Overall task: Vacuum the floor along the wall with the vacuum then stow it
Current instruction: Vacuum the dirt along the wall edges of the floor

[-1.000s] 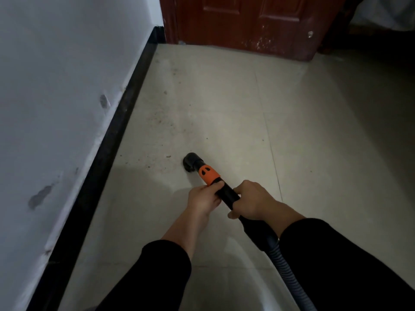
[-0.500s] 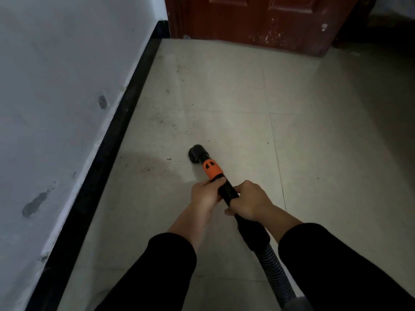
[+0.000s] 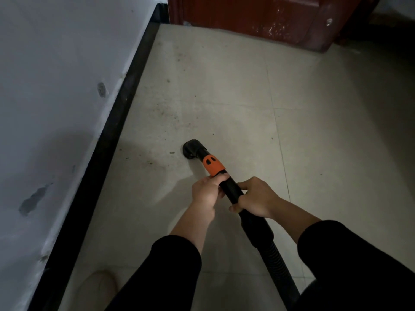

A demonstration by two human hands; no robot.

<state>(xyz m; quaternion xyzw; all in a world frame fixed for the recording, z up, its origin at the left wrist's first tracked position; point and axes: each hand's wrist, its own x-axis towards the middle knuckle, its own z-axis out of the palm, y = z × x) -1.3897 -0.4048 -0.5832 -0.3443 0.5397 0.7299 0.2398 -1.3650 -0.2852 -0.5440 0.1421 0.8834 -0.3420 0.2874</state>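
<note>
Head view. Dim room, camera looking down past both arms.

The vacuum wand (image 3: pixel 231 189), a black tube, runs diagonally from lower right toward the centre of the frame. Its angled black nozzle (image 3: pixel 192 149) sits on the floor (image 3: pixel 224 86) just left of centre, mouth turned toward the wall side. An orange collar (image 3: pixel 213 164) with two dark teardrop marks rings the tube just behind the nozzle. A ribbed hose (image 3: pixel 278 265) continues from the tube's thick end to the bottom edge.

The left hand (image 3: pixel 207 194) grips the tube just below the orange collar, fingers (image 3: pixel 222 177) curled over the top of it. The right hand (image 3: pixel 258 198) grips the tube just behind the left, fingers wrapped round it, thumb tip showing at the lower side. Both arms wear black sleeves (image 3: pixel 170 270).

The white wall (image 3: pixel 56 86) fills the left of the frame, scuffed with a few grey marks. A black baseboard (image 3: pixel 107 142) runs along its foot from the bottom left up to the top centre. The nozzle is near the baseboard but apart from it.

Dark specks (image 3: pixel 166 113) lie scattered on the pale tiles between nozzle and baseboard, and further up the frame.

A dark red door (image 3: pixel 258 16) spans the top centre and right. A pale shoe (image 3: pixel 98 286) shows faintly at the lower left beside the baseboard.
</note>
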